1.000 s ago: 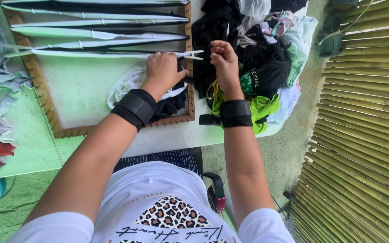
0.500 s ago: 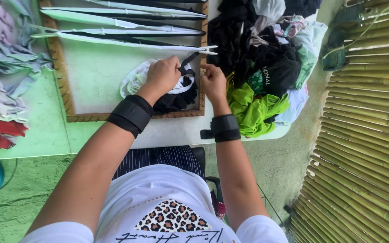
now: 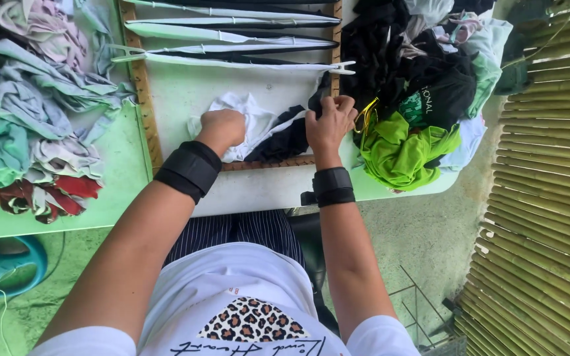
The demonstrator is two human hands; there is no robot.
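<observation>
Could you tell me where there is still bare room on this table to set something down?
Bare board shows inside the wooden frame, between the stretched strips and the white cloth under the left hand. The table's near edge is free too. The right pile and left heap are crowded.

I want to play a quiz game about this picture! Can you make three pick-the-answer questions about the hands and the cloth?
1. Where is the bright green cloth?
A. Right of the wooden frame
B. Inside the frame
C. On the floor

2. What colour are the wrist bands?
A. Red
B. White
C. Black

3. What is the right hand doing?
A. Lying flat and open
B. Closed on a black strip
C. Holding a cup

Answers: 1 A, it lies beside the frame's right edge. 2 C, both bands are black. 3 B, the fingers are curled round the strip.
</observation>
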